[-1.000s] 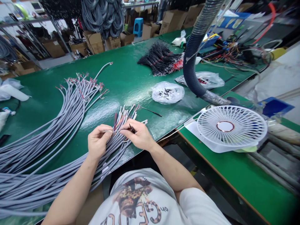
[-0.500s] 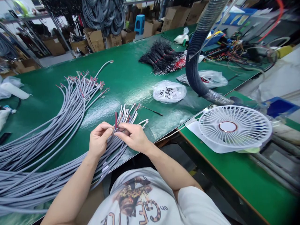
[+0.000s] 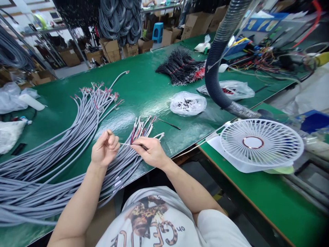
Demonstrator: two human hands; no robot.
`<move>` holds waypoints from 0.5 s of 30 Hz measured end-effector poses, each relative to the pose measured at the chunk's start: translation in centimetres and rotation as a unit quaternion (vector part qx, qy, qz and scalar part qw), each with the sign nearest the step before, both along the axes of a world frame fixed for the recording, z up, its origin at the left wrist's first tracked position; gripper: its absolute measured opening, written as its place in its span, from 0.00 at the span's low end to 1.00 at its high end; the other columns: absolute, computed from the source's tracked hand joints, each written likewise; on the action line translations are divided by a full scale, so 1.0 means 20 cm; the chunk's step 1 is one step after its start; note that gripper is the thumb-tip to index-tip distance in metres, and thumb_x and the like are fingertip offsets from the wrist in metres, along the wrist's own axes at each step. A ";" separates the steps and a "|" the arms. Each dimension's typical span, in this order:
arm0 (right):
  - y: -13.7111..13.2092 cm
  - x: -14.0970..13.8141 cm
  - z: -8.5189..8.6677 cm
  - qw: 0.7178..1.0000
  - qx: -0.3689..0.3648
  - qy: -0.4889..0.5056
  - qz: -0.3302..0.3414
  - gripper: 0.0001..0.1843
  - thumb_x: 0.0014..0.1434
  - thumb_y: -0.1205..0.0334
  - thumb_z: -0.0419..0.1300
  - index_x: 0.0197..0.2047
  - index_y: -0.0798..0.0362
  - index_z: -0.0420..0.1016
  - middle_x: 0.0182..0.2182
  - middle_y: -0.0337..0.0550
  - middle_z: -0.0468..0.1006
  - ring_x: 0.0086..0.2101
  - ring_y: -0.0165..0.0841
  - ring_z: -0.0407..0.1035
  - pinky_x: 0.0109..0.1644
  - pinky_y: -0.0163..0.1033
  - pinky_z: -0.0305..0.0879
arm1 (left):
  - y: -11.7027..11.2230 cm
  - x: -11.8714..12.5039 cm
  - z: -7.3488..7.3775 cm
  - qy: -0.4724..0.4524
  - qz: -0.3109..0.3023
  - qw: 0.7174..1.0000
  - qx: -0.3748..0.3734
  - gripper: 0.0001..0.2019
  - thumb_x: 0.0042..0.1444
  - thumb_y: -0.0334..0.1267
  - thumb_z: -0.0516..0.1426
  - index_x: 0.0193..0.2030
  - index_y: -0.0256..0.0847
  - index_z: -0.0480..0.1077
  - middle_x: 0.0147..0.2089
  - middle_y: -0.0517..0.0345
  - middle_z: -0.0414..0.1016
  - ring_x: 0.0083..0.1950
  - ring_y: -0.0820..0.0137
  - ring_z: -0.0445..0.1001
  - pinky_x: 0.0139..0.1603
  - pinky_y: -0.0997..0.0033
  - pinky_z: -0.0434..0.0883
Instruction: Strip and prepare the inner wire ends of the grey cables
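My left hand (image 3: 105, 149) is closed in a pinch on a thin white wire (image 3: 125, 144) that stretches to the right. My right hand (image 3: 151, 150) pinches the stripped end of a grey cable (image 3: 122, 164), where coloured inner wires (image 3: 140, 129) fan out; a small dark piece shows between its fingers. Both hands hover over a bundle of grey cables (image 3: 38, 192) lying on the green table (image 3: 144, 82). A second bundle of grey cables (image 3: 84, 116) with stripped ends lies further back to the left.
A white fan (image 3: 259, 144) lies at the right, beside a grey ribbed hose (image 3: 216, 58). Plastic bags (image 3: 188, 103) of small parts, a thin dark probe (image 3: 168, 124) and a pile of black wires (image 3: 180, 67) lie behind the hands. Cardboard boxes line the back.
My left hand has pulled away leftward from the right hand, drawing a thin white wire out from the cable end. The camera view shifted slightly.
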State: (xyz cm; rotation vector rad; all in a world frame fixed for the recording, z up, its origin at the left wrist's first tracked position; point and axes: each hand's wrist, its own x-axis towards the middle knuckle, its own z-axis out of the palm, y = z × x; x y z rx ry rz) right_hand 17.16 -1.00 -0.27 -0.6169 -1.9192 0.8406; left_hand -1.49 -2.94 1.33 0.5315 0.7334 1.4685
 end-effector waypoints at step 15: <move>-0.09 0.10 0.09 0.941 0.306 -0.126 0.074 0.15 0.58 0.74 0.48 0.41 0.54 0.73 0.27 0.43 0.72 0.28 0.30 0.65 0.30 0.34 0.58 | -0.28 0.04 0.12 0.204 -0.380 0.895 -0.117 0.25 0.51 0.58 0.59 0.28 0.33 0.79 0.22 0.41 0.78 0.17 0.64 0.74 0.12 0.76 0.60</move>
